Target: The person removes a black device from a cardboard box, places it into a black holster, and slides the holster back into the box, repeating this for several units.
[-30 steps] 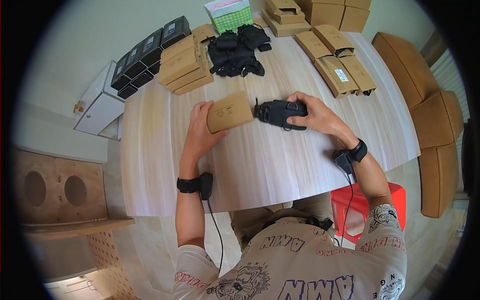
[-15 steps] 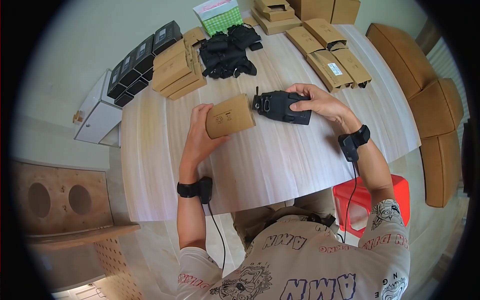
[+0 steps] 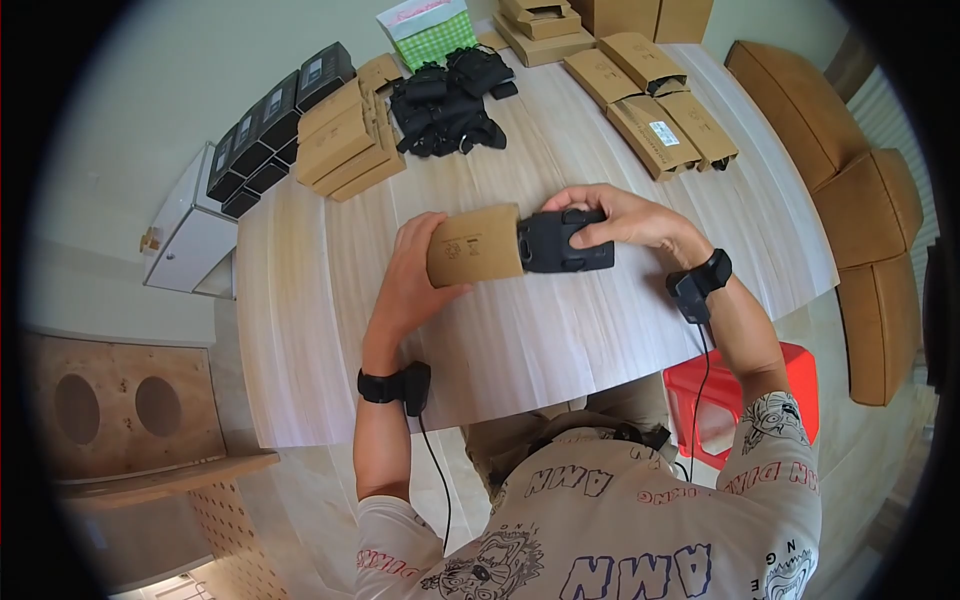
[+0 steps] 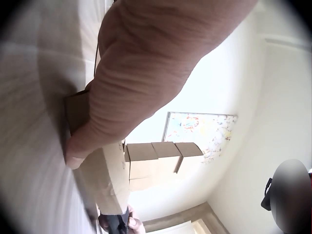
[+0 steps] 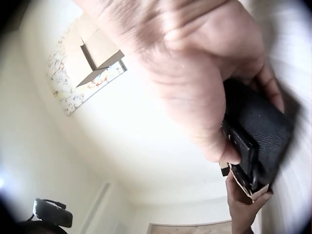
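In the head view my left hand (image 3: 405,275) grips a small brown cardboard box (image 3: 475,248) by its left end, thumb along the near side. My right hand (image 3: 625,215) holds a black device (image 3: 565,255) with ridged fittings on its casing, thumb on top and fingers on the far side. The device's left end meets the box's right end. From the right wrist, the tip of the black device (image 5: 265,131) shows within the box's open end (image 5: 256,194). The left wrist view has the box (image 4: 105,183) low over the table, the device at its far end.
Stacked brown boxes (image 3: 345,145) and black boxes (image 3: 268,120) stand at the back left. Beside them lie a heap of black gear (image 3: 440,115) and a green checked bag (image 3: 435,45). More brown boxes (image 3: 655,145) lie at the back right. A red stool (image 3: 790,385) stands below the table (image 3: 330,330).
The black device has turned slightly and moved left and down, closing the gap to the box. The box has shifted a little right and down with my left hand.
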`<state>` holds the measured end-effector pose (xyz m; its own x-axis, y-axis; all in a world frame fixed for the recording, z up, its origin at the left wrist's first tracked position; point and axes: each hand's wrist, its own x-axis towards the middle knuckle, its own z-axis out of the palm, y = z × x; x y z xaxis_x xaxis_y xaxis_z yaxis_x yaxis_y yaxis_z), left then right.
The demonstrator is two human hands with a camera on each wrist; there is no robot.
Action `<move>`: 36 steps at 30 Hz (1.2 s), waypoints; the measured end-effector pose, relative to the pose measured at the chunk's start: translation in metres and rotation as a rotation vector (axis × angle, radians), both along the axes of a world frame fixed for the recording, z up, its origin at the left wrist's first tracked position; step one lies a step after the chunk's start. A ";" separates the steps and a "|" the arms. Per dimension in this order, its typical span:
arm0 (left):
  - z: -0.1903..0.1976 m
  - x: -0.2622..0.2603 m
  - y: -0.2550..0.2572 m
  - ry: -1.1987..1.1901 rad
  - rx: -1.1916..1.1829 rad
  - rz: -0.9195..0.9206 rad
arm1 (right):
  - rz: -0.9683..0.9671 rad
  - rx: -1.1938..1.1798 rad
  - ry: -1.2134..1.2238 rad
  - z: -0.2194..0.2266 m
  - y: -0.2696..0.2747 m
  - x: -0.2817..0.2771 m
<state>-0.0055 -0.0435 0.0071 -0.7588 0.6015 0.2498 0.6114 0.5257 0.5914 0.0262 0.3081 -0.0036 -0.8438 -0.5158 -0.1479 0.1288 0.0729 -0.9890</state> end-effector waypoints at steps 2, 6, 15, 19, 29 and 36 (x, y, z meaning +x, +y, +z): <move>0.001 0.001 0.000 -0.002 -0.001 0.004 | 0.013 -0.076 -0.028 0.005 0.003 -0.001; 0.003 0.004 0.001 0.001 -0.028 0.025 | 0.045 0.078 0.073 0.010 0.011 -0.001; 0.001 0.002 -0.003 0.001 -0.019 0.031 | 0.058 0.034 0.085 0.015 0.020 0.000; 0.002 0.002 -0.004 -0.008 -0.024 0.028 | 0.054 0.025 0.063 0.011 0.020 -0.002; 0.000 0.007 0.003 0.005 -0.011 -0.018 | 0.052 -0.120 -0.086 0.002 0.012 -0.004; 0.000 0.016 0.012 0.072 -0.059 -0.066 | -0.062 0.055 0.006 -0.009 -0.021 0.004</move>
<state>0.0108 -0.0314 0.0067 -0.6987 0.6646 0.2649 0.6854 0.5156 0.5142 0.0304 0.2870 -0.0121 -0.8746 -0.4541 -0.1699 0.1291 0.1196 -0.9844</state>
